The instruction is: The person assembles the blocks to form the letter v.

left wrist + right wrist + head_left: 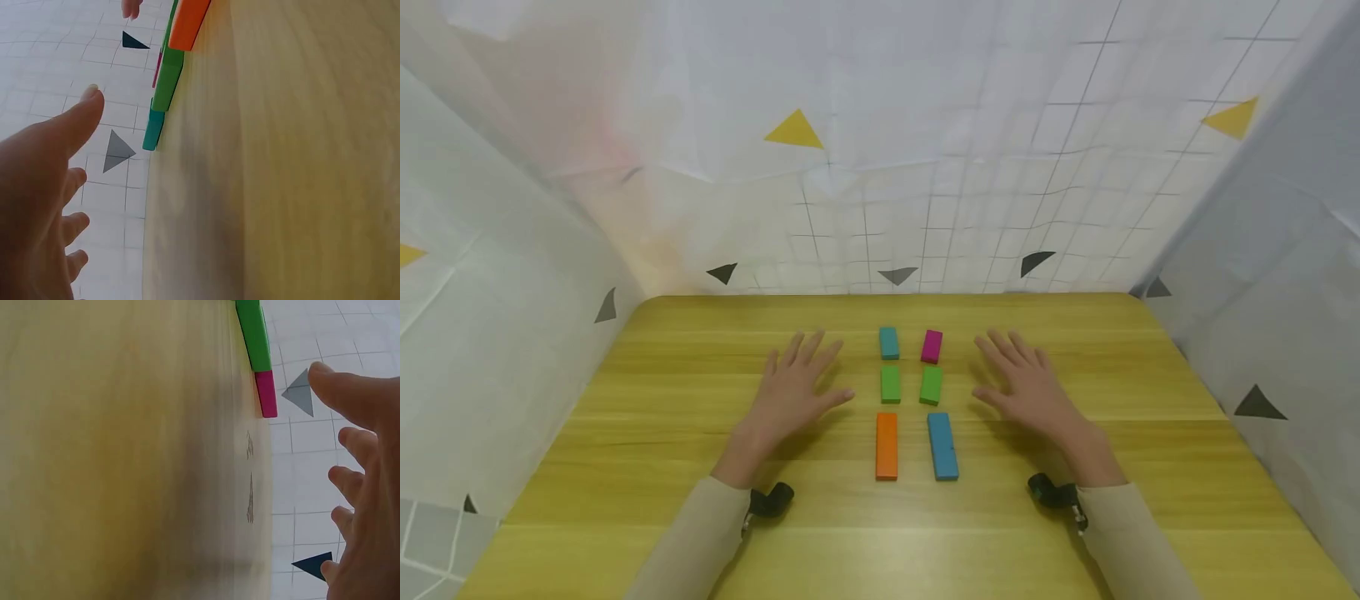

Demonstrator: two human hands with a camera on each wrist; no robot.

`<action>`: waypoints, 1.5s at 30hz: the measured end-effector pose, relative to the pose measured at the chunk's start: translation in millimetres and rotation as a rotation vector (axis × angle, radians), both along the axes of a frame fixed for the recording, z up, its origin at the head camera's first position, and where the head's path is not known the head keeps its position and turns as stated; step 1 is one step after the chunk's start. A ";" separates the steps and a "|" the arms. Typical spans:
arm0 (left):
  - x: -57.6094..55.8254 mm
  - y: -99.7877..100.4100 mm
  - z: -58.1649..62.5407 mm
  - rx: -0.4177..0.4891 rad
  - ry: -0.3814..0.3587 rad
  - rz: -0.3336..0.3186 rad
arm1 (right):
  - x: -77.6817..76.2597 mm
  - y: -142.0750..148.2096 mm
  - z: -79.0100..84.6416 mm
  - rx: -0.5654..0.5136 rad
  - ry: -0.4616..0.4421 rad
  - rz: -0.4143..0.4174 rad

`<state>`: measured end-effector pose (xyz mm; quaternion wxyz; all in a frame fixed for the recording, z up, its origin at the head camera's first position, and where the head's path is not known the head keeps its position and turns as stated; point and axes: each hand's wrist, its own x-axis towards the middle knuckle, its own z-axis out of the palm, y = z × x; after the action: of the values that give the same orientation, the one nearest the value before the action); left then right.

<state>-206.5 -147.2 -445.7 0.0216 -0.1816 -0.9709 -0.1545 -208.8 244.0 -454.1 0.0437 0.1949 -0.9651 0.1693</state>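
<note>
Two columns of coloured blocks lie on the wooden table (880, 542). The left column has a teal block (889, 343), a green block (891, 385) and a longer orange block (887, 447). On the right are a magenta block (932, 347), a second green block (931, 386) and a longer blue block (943, 447). My left hand (793, 392), fingers spread and holding nothing, is left of the blocks. To their right my right hand (1026, 392) is likewise spread, with nothing in it. The left wrist view shows the left thumb (84, 119) apart from the blocks.
A white sheet with grid lines (880, 225) rises behind the table, carrying yellow and dark triangles. More white sheets stand at the left (497, 275) and right (1277, 275) sides. Each wrist wears a small black camera, one left (771, 500) and one right (1051, 492).
</note>
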 end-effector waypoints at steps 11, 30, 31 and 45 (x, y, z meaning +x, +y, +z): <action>4.7 7.8 -6.8 -0.008 0.000 -0.103 | 8.0 -8.3 1.2 0.011 -0.022 0.072; 14.4 18.1 -5.6 0.011 -0.068 -0.198 | 22.9 -19.9 7.0 0.044 -0.060 0.162; 14.9 18.8 -5.9 0.009 -0.068 -0.203 | 23.5 -20.3 6.9 0.040 -0.059 0.167; 26.7 25.6 -4.9 -0.007 -0.099 -0.267 | 33.9 -28.5 5.0 0.032 -0.060 0.249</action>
<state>-179.8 -121.6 -450.5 -0.0474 -0.3013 -0.9386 -0.1613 -174.9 215.4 -449.1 -0.0099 0.3089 -0.9368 0.1638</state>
